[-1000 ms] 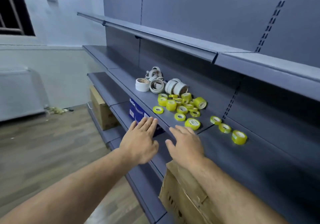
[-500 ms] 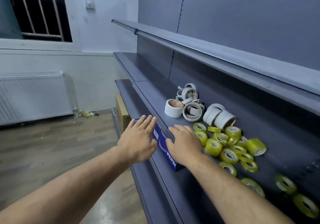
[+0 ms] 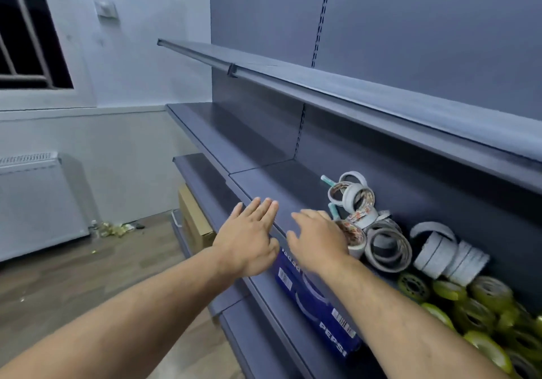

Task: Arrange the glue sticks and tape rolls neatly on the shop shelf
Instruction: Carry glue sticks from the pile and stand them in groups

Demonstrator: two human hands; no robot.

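A heap of white tape rolls [image 3: 387, 246] lies on the grey shelf [image 3: 264, 185], with yellow tape rolls [image 3: 469, 305] piled further right. Two teal-capped glue sticks [image 3: 328, 180] poke out behind the white rolls. My left hand [image 3: 249, 240] hovers flat over the shelf's front edge, fingers straight, holding nothing. My right hand [image 3: 316, 240] reaches with spread fingers beside the nearest white roll [image 3: 356, 242], partly covering it; whether it touches the roll cannot be told.
A blue Pepsi box [image 3: 319, 305] sits on the lower shelf under my right arm. A cardboard box [image 3: 192, 220] stands on the floor at the left. The upper shelf [image 3: 322, 85] overhangs the working shelf.
The view has swung left and closer. Both hands have moved forward along the shelf toward the white rolls; the yellow rolls now sit at the right edge.
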